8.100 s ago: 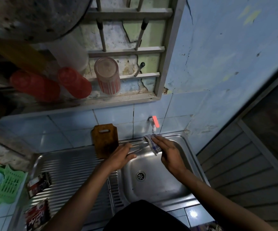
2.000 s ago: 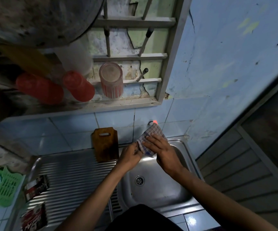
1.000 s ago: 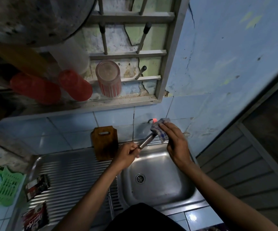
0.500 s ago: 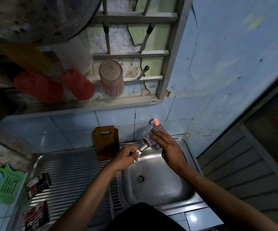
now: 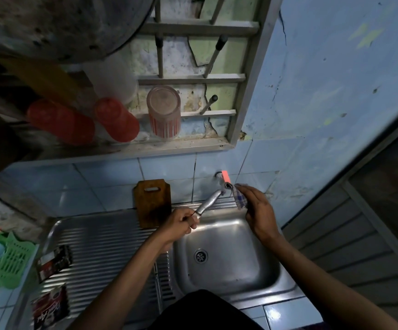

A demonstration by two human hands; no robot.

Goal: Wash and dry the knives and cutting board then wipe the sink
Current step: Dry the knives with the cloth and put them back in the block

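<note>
Head view: knife (image 5: 209, 201) tip cloth-hidden (image 5: 239, 197).

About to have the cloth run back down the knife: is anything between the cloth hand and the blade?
Nothing visible. The right hand holds the checked cloth at the tip of the knife, which the left hand grips at its lower end over the sink. The tap sits just behind.

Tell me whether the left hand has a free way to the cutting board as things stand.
Probably not yet: the left hand grips the knife. Otherwise the way looks free; the cutting board leans against the tiles just beside it, nothing between.
</note>
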